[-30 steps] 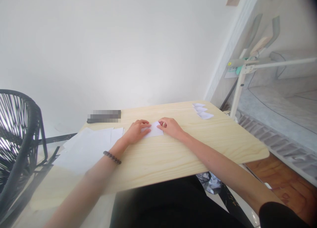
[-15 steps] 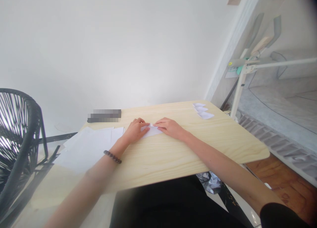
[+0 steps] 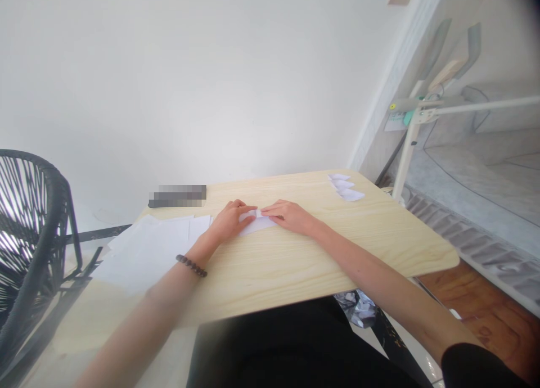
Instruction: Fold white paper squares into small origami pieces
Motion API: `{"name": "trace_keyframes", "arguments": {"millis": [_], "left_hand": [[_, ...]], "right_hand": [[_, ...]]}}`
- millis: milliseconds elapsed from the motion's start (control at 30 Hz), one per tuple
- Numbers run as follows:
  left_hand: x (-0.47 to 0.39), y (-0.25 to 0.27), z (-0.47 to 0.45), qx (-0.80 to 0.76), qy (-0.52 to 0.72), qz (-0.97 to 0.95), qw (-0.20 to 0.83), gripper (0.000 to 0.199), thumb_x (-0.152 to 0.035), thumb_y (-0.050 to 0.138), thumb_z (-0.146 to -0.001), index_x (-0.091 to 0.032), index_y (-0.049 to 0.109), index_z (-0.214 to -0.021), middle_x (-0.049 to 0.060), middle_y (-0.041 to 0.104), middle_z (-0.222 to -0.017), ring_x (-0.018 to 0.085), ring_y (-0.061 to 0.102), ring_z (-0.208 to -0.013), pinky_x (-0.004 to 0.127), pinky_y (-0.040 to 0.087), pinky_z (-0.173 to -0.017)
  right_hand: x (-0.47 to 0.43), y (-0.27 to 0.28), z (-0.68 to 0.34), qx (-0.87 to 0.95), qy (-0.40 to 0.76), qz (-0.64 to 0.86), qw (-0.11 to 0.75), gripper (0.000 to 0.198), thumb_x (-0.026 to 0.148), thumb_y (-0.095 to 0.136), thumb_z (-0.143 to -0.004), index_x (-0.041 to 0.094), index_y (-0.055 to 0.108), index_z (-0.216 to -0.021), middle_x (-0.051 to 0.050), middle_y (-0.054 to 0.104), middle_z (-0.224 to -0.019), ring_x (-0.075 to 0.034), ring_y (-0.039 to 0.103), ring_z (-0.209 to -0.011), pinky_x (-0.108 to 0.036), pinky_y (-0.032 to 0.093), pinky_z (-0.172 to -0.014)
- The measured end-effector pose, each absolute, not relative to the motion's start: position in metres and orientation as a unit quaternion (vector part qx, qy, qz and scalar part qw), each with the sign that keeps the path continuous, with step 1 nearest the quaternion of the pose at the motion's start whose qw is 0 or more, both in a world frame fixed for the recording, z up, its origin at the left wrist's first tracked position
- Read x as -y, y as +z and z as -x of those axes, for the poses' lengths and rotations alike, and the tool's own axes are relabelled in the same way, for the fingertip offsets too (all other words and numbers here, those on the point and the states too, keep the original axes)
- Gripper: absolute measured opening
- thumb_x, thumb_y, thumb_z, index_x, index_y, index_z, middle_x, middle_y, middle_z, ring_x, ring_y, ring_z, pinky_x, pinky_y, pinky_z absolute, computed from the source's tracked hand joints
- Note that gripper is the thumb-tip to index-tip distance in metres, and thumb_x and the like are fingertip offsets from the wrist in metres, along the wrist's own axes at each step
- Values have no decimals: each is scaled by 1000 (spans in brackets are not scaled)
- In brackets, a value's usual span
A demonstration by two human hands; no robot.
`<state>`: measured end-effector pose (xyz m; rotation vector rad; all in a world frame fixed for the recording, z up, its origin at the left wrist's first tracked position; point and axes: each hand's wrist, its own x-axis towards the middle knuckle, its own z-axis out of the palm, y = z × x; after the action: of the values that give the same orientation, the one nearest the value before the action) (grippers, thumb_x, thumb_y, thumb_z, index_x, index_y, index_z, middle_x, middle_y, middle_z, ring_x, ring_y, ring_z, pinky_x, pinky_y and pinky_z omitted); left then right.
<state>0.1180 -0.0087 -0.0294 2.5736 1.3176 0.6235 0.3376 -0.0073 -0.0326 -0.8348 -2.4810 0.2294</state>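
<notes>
A small folded piece of white paper (image 3: 258, 225) lies on the wooden table (image 3: 295, 264), with both my hands on it. My left hand (image 3: 231, 222) holds its left end, thumb and fingers closed on the paper; a dark beaded bracelet circles that wrist. My right hand (image 3: 289, 216) has its fingers together and pressed on the right end. The fingertips of the two hands nearly meet at the paper's upper middle. Part of the paper is hidden under the fingers.
White sheets (image 3: 156, 242) lie at the table's left. Several small folded paper pieces (image 3: 346, 185) sit in a row at the back right. A pixelated dark object (image 3: 177, 197) is at the back left. A black woven chair (image 3: 37, 230) stands left; a white-framed machine (image 3: 407, 157) stands right.
My hands stay almost in place on the paper. The fingertips have shifted very slightly, and the view has moved a little.
</notes>
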Motion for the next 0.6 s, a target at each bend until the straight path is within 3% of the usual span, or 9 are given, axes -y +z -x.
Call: {"name": "trace_keyframes", "arguments": {"millis": [600], "left_hand": [[10, -28, -119, -446, 171, -877, 59, 39, -43, 35, -82, -25, 55, -110, 7, 49, -94, 20, 46, -91, 35, 36, -85]], "right_hand": [[10, -30, -337, 934, -3, 285, 216, 31, 14, 40, -80, 20, 59, -105, 3, 59, -108, -16, 49, -87, -30, 43, -77]]}}
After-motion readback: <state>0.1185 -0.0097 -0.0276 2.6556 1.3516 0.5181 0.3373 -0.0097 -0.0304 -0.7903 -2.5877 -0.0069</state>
